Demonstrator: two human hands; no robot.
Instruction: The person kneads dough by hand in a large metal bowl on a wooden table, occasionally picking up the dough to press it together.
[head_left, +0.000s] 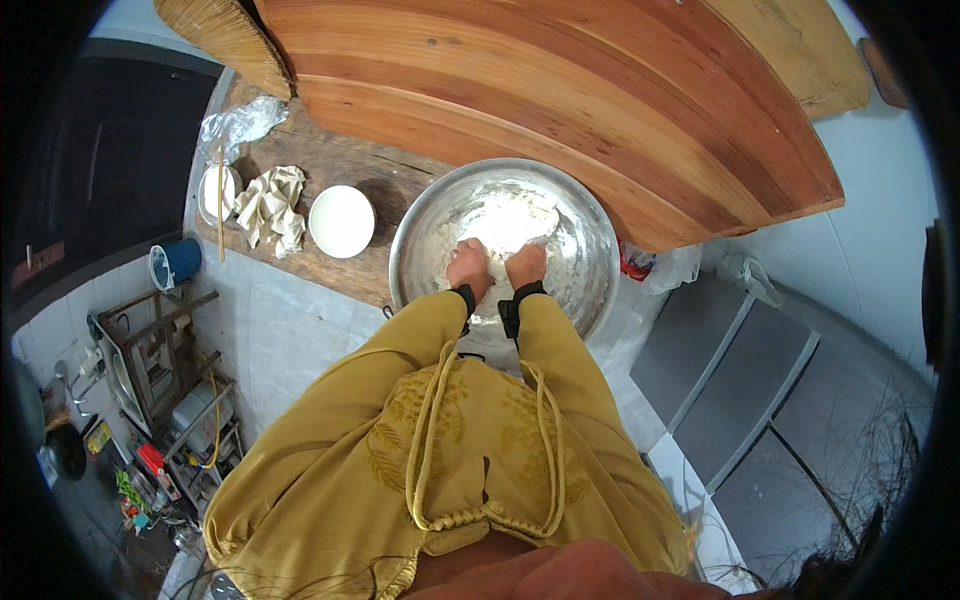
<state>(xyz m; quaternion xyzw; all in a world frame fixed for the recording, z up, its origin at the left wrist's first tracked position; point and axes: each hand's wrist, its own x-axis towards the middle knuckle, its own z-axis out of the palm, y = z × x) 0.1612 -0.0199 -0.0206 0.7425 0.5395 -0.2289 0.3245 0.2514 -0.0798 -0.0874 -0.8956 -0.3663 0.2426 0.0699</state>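
Observation:
A wide metal basin (405, 247) stands before me with whitish dough or flour (517, 217) in it; glare hides its texture. Inside the basin, my left hand (469, 264) presses at the near left edge of this mass, its fingers curled. My right hand (526, 264) is beside it, a short gap apart, knuckles down against the mass. Both wrists wear black bands. What the fingers hold, if anything, is hidden under the hands. Left of the basin sits a white bowl (342, 221), and beyond it a crumpled cloth (271, 206).
A large wooden board (525, 97) leans behind the basin. On the wooden table (330, 157), chopsticks (220, 202) lie across a small white bowl (214, 193), near a clear plastic bag (247, 124). Plastic bags (671, 268) lie right of the basin. A blue bucket (180, 262) is at far left.

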